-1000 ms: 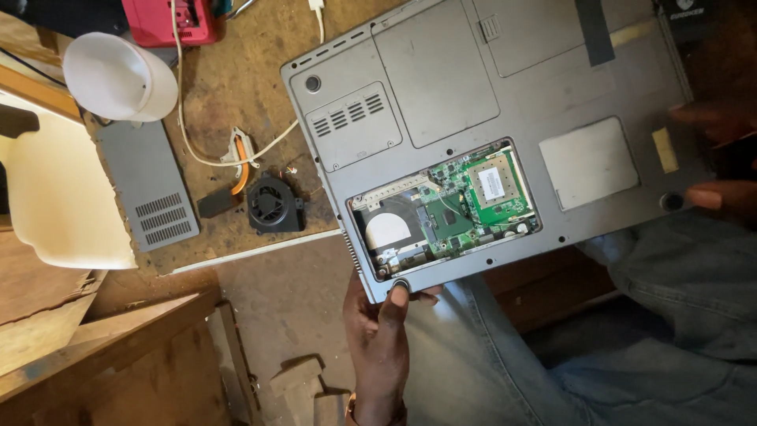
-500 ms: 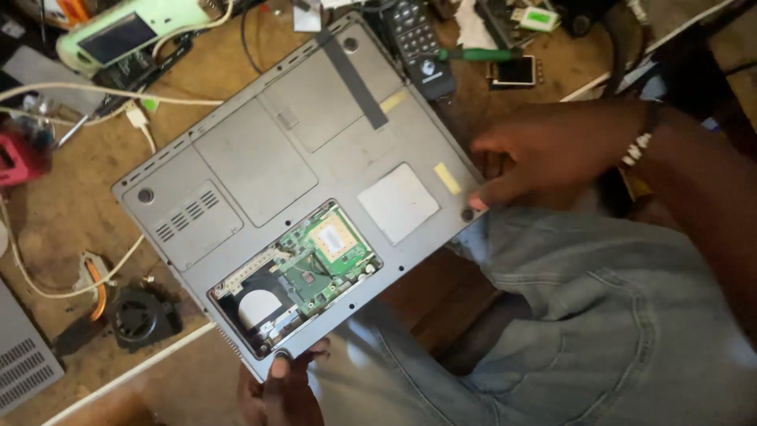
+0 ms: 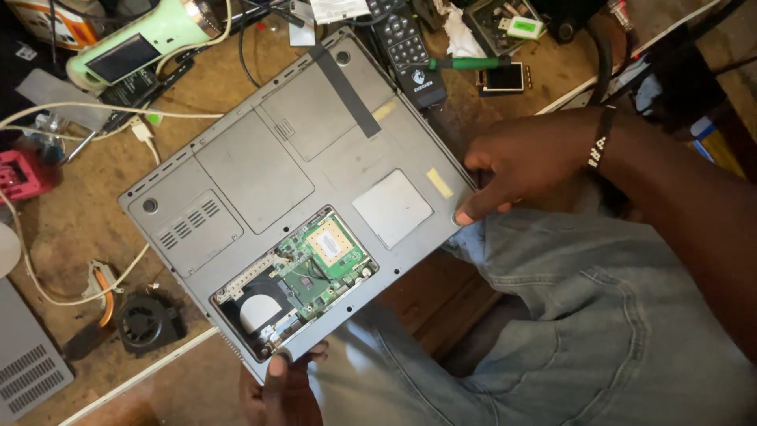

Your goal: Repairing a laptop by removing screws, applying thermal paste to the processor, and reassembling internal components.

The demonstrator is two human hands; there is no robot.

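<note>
Head cam, looking down: grey laptop [image 3: 292, 197] is flipped belly-up, half on the messy workbench [image 3: 71, 229] and half over the person's jeans [image 3: 599, 331]. One bottom cover is off, so the green circuit board [image 3: 319, 264] is showing. Left hand [image 3: 280, 390] pinches the near edge, thumb on top, fingers under. Right hand [image 3: 524, 166] clamps the right edge, thumb pressed flat on the case. A small black fan [image 3: 146, 319] sits just left of the laptop, and a remote [image 3: 410, 51] lies by its far corner.
</note>
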